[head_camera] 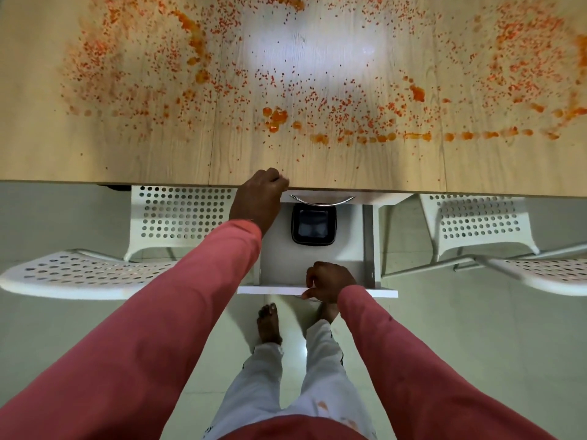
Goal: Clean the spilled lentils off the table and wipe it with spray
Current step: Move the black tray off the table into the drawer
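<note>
Orange lentils lie scattered across the light wooden table, with wet orange clumps near the front middle. My left hand rests with curled fingers on the table's front edge. My right hand grips the front panel of a pulled-out white drawer below the table. Inside the drawer sits a small black container. No spray bottle or cloth is in view.
Two white perforated chairs are tucked under the table on either side of the drawer, their backrests jutting toward me at left and right. A metal handle shows under the table edge. My bare feet stand on the tiled floor.
</note>
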